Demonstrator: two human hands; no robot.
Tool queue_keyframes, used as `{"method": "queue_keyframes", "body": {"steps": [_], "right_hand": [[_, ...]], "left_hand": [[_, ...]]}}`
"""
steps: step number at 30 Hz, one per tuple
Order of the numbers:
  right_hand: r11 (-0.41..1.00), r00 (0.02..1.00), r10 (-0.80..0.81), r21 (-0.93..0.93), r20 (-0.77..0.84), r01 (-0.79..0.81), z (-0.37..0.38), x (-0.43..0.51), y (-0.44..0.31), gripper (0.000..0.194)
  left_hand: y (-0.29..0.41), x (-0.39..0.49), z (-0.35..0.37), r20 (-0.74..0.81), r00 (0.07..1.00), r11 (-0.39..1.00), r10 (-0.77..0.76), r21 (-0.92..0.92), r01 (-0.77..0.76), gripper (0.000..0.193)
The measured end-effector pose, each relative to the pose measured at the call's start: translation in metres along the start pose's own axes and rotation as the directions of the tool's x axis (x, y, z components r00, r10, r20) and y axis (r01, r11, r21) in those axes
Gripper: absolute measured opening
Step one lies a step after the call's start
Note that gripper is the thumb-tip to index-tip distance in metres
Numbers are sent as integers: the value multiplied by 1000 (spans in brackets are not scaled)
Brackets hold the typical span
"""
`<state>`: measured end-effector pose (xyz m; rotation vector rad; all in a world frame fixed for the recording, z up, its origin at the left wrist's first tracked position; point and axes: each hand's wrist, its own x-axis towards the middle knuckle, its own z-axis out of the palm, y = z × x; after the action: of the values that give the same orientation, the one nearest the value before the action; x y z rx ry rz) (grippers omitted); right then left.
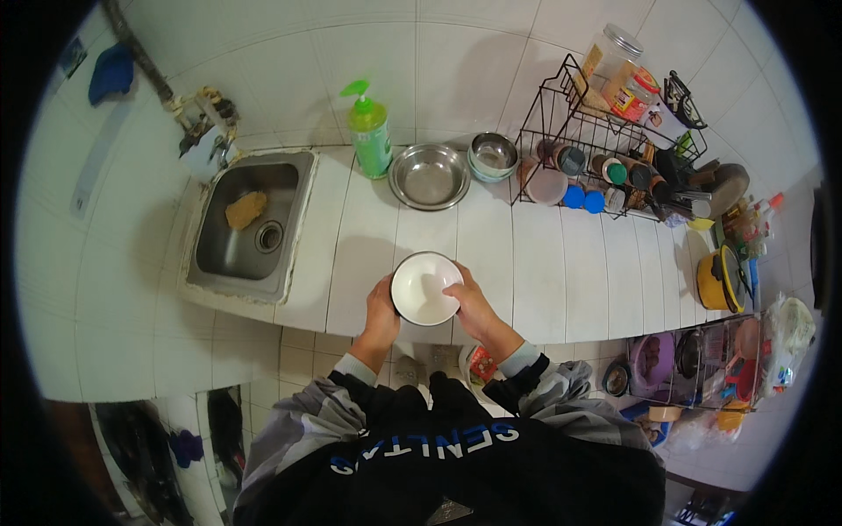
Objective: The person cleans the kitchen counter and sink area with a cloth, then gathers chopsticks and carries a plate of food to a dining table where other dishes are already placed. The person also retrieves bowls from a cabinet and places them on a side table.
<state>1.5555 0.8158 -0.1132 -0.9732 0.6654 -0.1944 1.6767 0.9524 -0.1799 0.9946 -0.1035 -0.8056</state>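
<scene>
A white bowl with a dark rim (pixel 424 289) is held over the front edge of the tiled counter. My left hand (pixel 382 312) grips its left side, with the fingers partly hidden beneath or behind it. My right hand (pixel 475 306) holds the right side, the thumb over the rim and touching the inside. The bowl's inside shows no contents. Beyond it, stacked stainless steel basins (pixel 429 176) stand near the wall, beside a green pump bottle (pixel 370 138). A small stack of bowls (pixel 493 156), a metal one on top, is to their right.
At the left is a steel sink (pixel 306 197) with a yellowish sponge or cloth (pixel 246 210) in it. A black wire rack (pixel 549 98) with jars and spice bottles stands at the back right. A yellow pot (pixel 717 279) sits at the far right, above a loaded shelf (pixel 697 394).
</scene>
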Motion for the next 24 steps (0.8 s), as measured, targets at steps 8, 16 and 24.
{"method": "queue_keyframes", "body": {"steps": [8,16,24], "right_hand": [[964,998,6,-267,65,12,-35,38,-15,79],[460,728,-644,-879,-234,124,-109,190,-100,63],[215,612,-783,-971,-108,103,-96,189,-122,22]], "left_hand": [[8,17,22,-196,966,985,-168,-10,170,42],[63,9,54,273,948,671,163,674,-309,42],[58,19,49,204,979,758,-9,640,-127,37]]}}
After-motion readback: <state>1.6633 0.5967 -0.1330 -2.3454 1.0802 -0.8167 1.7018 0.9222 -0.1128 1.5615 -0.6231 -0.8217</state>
